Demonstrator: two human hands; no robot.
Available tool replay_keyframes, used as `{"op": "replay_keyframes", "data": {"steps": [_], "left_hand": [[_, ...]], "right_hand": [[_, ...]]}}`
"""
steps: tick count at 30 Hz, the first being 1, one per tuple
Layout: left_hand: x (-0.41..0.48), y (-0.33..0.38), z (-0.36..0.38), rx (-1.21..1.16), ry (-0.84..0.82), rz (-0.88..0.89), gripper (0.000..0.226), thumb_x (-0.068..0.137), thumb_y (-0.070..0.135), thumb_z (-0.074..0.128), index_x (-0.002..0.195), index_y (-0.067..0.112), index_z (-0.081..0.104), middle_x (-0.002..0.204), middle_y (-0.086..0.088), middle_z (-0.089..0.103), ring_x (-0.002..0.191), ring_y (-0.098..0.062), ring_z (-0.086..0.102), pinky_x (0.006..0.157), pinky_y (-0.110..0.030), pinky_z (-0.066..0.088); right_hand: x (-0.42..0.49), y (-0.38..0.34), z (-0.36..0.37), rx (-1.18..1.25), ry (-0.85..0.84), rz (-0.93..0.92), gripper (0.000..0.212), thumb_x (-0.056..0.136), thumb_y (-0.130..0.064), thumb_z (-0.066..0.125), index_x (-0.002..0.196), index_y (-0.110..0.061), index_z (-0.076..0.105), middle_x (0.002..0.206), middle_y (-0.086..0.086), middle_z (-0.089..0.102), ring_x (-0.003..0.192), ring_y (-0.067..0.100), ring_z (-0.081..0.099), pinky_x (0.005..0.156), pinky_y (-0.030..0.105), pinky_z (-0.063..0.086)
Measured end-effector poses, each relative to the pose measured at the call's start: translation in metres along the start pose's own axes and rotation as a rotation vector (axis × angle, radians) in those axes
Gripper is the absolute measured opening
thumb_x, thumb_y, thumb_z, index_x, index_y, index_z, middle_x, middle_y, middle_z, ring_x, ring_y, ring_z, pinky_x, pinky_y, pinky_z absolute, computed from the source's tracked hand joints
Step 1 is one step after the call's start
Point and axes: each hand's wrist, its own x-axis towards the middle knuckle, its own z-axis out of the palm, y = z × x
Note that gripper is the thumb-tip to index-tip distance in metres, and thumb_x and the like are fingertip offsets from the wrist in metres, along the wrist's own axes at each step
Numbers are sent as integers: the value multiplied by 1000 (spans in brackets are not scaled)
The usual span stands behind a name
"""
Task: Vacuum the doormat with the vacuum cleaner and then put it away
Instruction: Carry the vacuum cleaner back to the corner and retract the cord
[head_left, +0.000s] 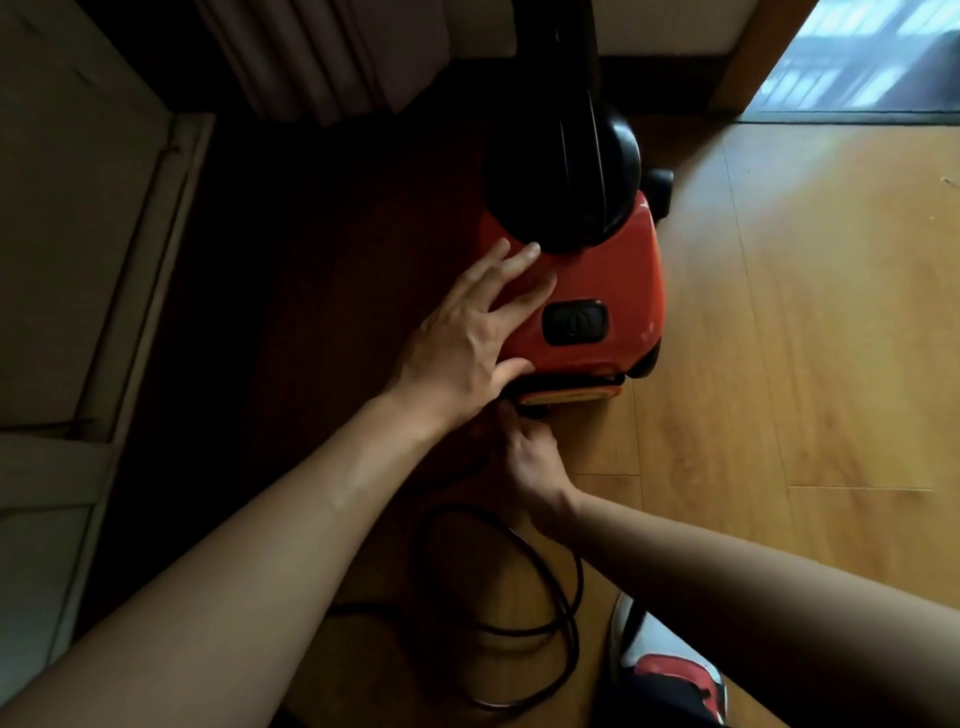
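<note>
The red plastic canister vacuum cleaner (597, 291) sits on the wooden floor (805, 364). The left hand (467, 332) presses flat on it with fingers spread. The right hand (530, 457) curls at its rear (grip shadowed, cannot tell). This is probably handling of the looped black power cord (574, 577), and the next move needs a steady pull.

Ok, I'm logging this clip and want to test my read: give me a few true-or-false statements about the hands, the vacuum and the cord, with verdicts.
1. The left hand lies flat on the red vacuum cleaner. True.
2. The right hand presses the black button. False: it is down at the vacuum's near lower edge, and nothing touches the button.
3. The black cord lies in loops on the wooden floor. True.
4. The vacuum stands on a table. False: it stands on the floor.
</note>
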Motion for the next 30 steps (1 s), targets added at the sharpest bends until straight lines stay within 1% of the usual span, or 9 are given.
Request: {"op": "replay_keyframes", "data": {"steps": [3,5,9,10,13,17,22,25,30], "left_hand": [[0,-3,2,-18,5,5,87,76,30,83,151,23,39,163,5,22,152,-18,12,117,-32,22],[1,-4,2,-35,13,4,87,75,30,83,150,23,41,162,5,23,152,-18,14,118,-33,23],[1,-5,2,-85,33,-3,85,72,28,86,147,21,47,160,4,29,151,-19,18,119,-33,24],[1,-5,1,-84,35,-2,84,71,28,86,146,20,48,160,3,30,151,-19,19,119,-34,24],[1,-5,1,-83,39,3,83,72,27,85,146,19,49,160,3,30,151,-19,19,119,-34,22],[1,-4,1,-94,38,1,82,73,27,84,146,19,48,160,4,28,152,-17,17,119,-35,20],[1,-3,0,-95,28,-11,82,74,26,83,146,20,45,161,4,26,152,-15,14,119,-32,14],[1,-1,0,-89,30,-15,81,75,25,84,146,20,46,161,5,26,152,-14,13,118,-31,14],[1,2,-1,-58,31,-22,81,75,24,84,146,19,47,161,4,27,151,-16,16,118,-35,16]], "right_hand": [[11,5,-15,-63,-39,64,53,107,-44,45,79,-10,74,48,-7,58,45,6,53,47,19,39],[17,8,-27,-65,-73,138,53,105,-45,49,82,-4,74,49,-4,55,39,8,48,42,21,37],[26,-5,-70,25,-71,233,26,100,-34,62,94,-10,68,68,2,64,44,8,50,40,22,38],[28,-10,-83,4,-79,252,21,100,-30,64,97,-9,67,67,0,63,43,7,49,39,21,37],[30,-21,-121,-138,-75,311,22,101,-23,63,102,-2,67,52,-4,41,39,8,31,36,22,23],[23,-27,-164,-86,40,405,21,100,-29,64,92,-9,64,58,-6,34,47,8,28,45,24,20],[7,-52,-176,-60,0,284,29,104,-28,56,79,-15,56,61,-3,32,48,11,28,47,27,22],[-7,-78,-169,-48,-40,230,30,107,-27,50,79,-15,55,59,-4,32,46,10,27,42,24,21],[-31,-118,-148,-193,-185,169,36,108,-33,47,79,-13,55,55,-6,36,41,7,28,33,19,22]]}}
